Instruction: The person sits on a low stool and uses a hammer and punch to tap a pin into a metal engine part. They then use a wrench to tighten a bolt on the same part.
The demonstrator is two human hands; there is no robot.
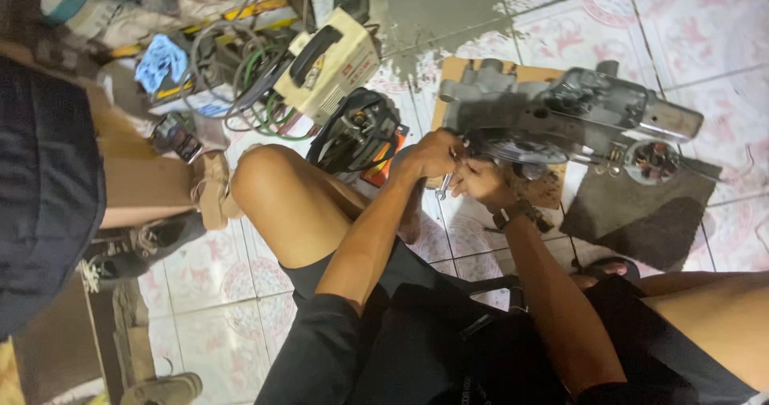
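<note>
On the floor, both hands' grips clench a wrench (pixel 445 185) against the power saw (pixel 561 112), lying lengthwise left-right.

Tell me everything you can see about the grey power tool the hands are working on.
The grey power tool is a bulky metal machine, dull grey and grimy, lying on a wooden board on the tiled floor. A round toothed blade shows at its near side, and a squared metal arm sticks out to the right. The left hand and right hand both press against its blade end, with a small wrench between them.
</note>
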